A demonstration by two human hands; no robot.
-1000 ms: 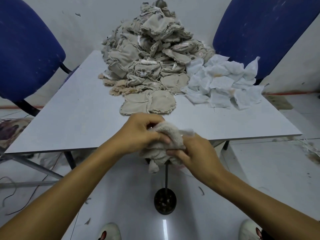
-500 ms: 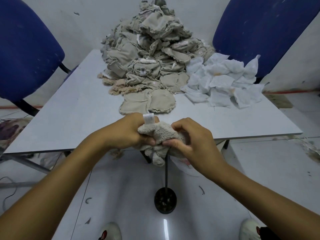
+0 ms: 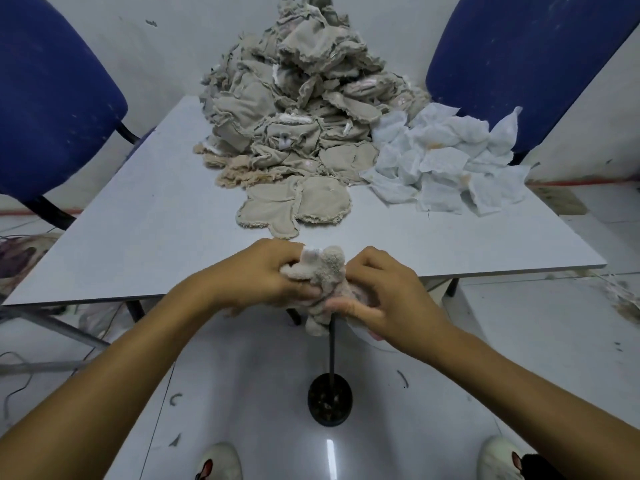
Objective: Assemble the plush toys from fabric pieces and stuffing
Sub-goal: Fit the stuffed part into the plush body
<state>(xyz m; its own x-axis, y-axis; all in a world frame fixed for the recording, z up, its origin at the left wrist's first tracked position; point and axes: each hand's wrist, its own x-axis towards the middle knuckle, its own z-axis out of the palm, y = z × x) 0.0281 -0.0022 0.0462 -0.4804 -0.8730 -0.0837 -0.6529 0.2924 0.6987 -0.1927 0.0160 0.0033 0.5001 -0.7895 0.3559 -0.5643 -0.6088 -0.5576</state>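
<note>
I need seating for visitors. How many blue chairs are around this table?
2. One blue chair stands at the table's far left corner, the other blue chair at its far right corner. More may sit outside the view.

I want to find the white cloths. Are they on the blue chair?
No, the white cloths lie in a heap on the table, beside the big pile of beige fabric pieces.

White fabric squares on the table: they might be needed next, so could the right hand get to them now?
Probably not yet: the right hand grips the plush piece, though nothing blocks the white fabric squares.
</note>
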